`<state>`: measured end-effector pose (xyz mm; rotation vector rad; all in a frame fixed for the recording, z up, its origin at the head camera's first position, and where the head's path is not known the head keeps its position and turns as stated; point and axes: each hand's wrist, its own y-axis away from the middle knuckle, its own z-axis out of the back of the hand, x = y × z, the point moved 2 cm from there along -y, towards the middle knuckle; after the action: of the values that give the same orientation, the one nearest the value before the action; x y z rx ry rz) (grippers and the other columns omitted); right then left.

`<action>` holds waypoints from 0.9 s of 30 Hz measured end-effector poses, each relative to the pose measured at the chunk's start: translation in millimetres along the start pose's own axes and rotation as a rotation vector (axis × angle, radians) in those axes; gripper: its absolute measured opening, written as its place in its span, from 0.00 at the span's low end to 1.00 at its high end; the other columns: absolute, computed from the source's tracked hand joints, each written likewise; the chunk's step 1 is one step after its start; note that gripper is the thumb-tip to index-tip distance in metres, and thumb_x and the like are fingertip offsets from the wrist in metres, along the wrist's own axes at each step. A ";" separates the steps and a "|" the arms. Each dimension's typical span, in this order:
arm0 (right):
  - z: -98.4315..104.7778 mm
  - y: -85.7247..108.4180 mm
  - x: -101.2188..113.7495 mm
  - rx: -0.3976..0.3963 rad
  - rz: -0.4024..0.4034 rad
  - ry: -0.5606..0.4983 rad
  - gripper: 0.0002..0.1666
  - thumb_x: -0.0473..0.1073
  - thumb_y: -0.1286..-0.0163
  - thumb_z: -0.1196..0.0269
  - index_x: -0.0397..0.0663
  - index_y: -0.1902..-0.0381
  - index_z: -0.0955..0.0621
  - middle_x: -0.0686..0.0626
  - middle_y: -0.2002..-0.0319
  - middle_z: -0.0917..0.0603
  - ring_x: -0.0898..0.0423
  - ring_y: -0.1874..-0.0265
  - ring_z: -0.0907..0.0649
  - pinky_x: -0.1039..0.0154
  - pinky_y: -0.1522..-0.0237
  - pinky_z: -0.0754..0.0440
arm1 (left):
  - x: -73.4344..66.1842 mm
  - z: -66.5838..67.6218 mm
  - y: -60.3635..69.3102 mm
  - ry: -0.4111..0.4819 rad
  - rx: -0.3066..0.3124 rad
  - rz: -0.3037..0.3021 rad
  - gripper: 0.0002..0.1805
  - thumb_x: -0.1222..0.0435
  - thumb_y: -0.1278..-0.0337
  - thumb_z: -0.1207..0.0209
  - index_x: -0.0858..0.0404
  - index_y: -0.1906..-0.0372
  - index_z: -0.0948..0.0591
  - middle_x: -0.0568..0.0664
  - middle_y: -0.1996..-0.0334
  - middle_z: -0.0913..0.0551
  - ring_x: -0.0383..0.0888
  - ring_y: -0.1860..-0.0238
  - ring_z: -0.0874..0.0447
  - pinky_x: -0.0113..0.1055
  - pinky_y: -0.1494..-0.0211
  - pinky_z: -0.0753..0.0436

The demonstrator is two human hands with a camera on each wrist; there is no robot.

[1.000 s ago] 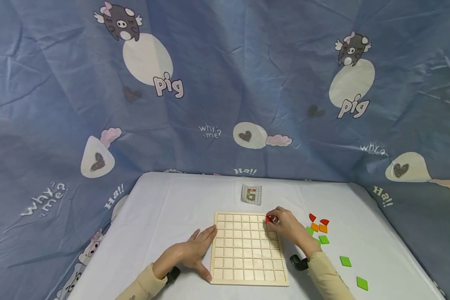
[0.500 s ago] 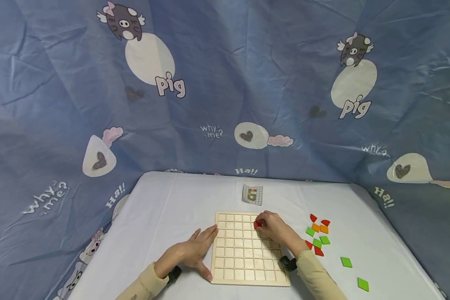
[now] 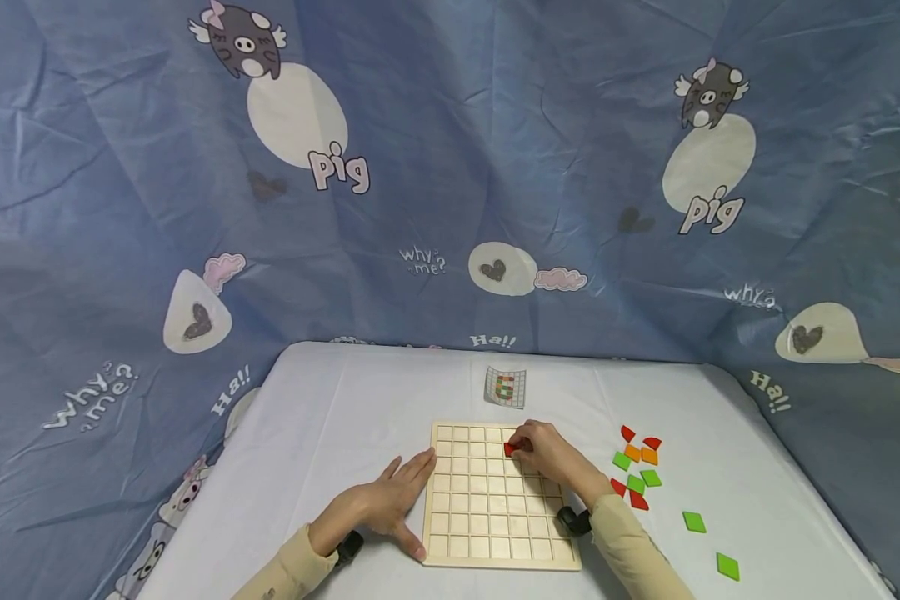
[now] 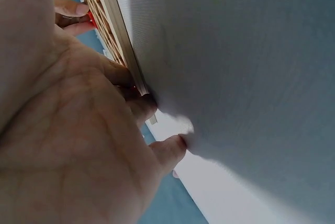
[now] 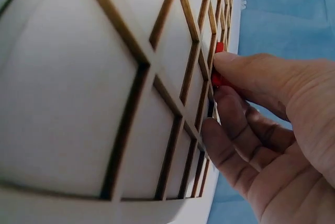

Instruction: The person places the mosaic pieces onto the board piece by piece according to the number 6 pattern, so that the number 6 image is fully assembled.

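A square wooden grid board (image 3: 498, 563) lies on the white table. My right hand (image 3: 551, 454) is over its upper right part and pinches a red piece (image 3: 508, 449) between thumb and fingers. In the right wrist view the red piece (image 5: 218, 77) is at the grid (image 5: 172, 98), under the thumb tip of my right hand (image 5: 282, 109). My left hand (image 3: 390, 504) rests with spread fingers along the board's left edge, thumb at the lower left corner. The left wrist view shows fingertips of my left hand (image 4: 94, 124) against the board's side (image 4: 123, 30).
Right of the board lie red quarter-round pieces (image 3: 639, 501), orange squares (image 3: 649, 456) and several green pieces (image 3: 693, 522). Behind the board is a small printed grid card (image 3: 506, 387) with a coloured figure. A patterned blue cloth (image 3: 420, 200) hangs behind the table.
My right hand has moved left and slightly down across the board with the red piece, from its upper right corner. Over the last half second it has barely shifted. My left hand has stayed in place.
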<state>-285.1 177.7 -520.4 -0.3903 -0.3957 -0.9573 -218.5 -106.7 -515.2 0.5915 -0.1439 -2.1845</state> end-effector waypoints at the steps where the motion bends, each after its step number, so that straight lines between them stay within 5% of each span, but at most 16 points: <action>1: 0.0 0.0 0.1 -0.001 -0.001 -0.011 0.06 0.33 0.39 0.33 0.42 0.63 0.15 0.52 0.67 0.19 0.60 0.68 0.17 0.71 0.66 0.17 | 0.1 -0.1 -0.2 -0.001 -0.001 -0.001 0.76 0.37 0.73 0.27 0.71 0.25 0.59 0.62 0.23 0.61 0.54 0.22 0.63 0.57 0.22 0.57; 27: -3.8 0.4 9.4 -0.031 -0.046 -0.020 0.05 0.34 0.38 0.34 0.40 0.63 0.16 0.50 0.67 0.19 0.58 0.68 0.18 0.69 0.67 0.18 | 1.2 -1.0 -2.0 0.006 0.015 0.015 0.77 0.37 0.74 0.27 0.69 0.24 0.60 0.60 0.22 0.63 0.53 0.22 0.64 0.57 0.22 0.58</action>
<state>-279.3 169.5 -519.1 -0.4206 -0.4095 -1.0059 -220.2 -106.3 -517.1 0.6039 -0.1612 -2.1690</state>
